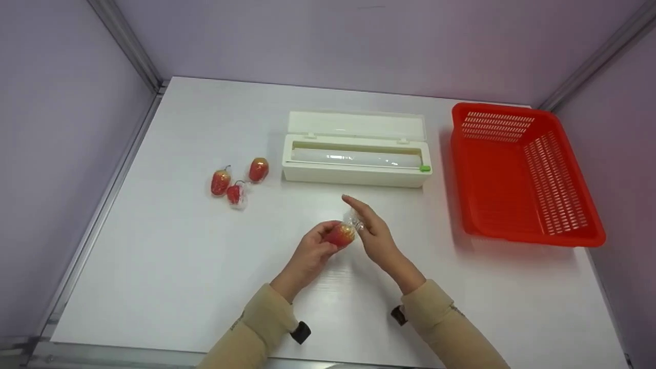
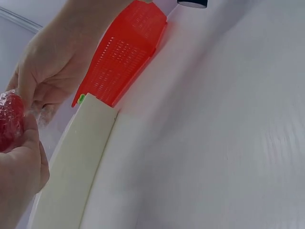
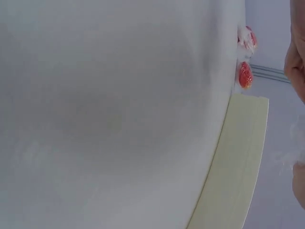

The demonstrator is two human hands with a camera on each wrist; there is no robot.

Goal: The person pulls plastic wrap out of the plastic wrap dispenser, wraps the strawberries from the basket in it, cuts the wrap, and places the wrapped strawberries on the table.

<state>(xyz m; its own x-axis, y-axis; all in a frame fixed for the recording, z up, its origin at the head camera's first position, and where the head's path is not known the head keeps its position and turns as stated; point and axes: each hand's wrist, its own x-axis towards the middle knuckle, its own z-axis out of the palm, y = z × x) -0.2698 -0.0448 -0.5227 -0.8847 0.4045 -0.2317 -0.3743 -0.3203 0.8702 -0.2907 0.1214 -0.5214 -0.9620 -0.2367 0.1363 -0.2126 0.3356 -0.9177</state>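
Note:
In the head view my left hand (image 1: 313,249) holds a red-and-yellow, apple-like fruit (image 1: 340,234) wrapped in clear plastic film. My right hand (image 1: 376,237) is at the fruit's right side, by the gathered end of the plastic film (image 1: 353,219). One of its fingers stretches forward past the film. The left wrist view shows the wrapped fruit (image 2: 10,119) at its left edge and the other fingers of the right hand (image 2: 57,67) curled at the film. Only parts of both hands show at the right edge of the right wrist view.
Ahead stands a white film dispenser box (image 1: 353,175), lid (image 1: 356,125) up, with a film roll (image 1: 356,157) and a green slider (image 1: 425,168). Three wrapped fruits, one of them here (image 1: 259,169), lie to the left. A red plastic basket (image 1: 466,205) stands at the right.

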